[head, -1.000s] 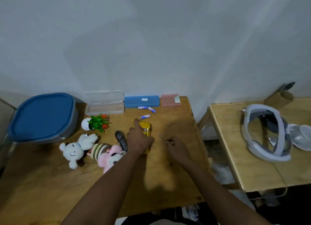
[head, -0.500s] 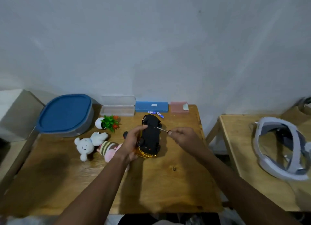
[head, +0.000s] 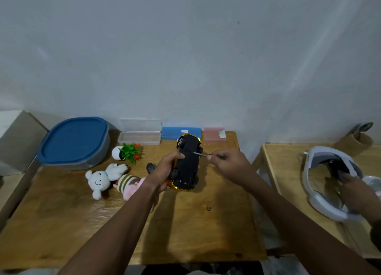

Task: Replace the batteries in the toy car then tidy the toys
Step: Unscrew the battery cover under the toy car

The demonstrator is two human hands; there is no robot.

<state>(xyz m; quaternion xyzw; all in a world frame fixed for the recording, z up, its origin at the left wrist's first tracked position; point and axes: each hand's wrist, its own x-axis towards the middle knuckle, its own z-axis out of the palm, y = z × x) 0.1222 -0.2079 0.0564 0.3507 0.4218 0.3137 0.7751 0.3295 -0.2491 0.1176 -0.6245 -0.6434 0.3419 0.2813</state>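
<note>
My left hand [head: 165, 169] grips a gold toy car [head: 187, 163], held above the wooden table [head: 185, 229] and turned so its black underside faces me. My right hand [head: 228, 163] pinches a thin screwdriver [head: 199, 154] whose tip touches the car's underside near the far wheels. A white plush bunny [head: 101, 178] and a pink striped plush [head: 128, 185] lie on the table left of my left hand. A small black remote [head: 150, 167] shows just behind my left wrist. The loose batteries are hidden behind the car.
A blue-lidded bin [head: 76, 143] stands at the back left, with a small potted plant [head: 127, 152] beside it. A clear case [head: 140, 132], a blue case [head: 171, 133] and a pink case [head: 214, 134] line the wall. Another person's hand [head: 356, 194] holds a white headset [head: 325, 180] on the right table.
My left hand lifted the car off the table and turned it underside up. My right hand brought the screwdriver tip onto its underside. The view shifted and another person's hand appeared at the right.
</note>
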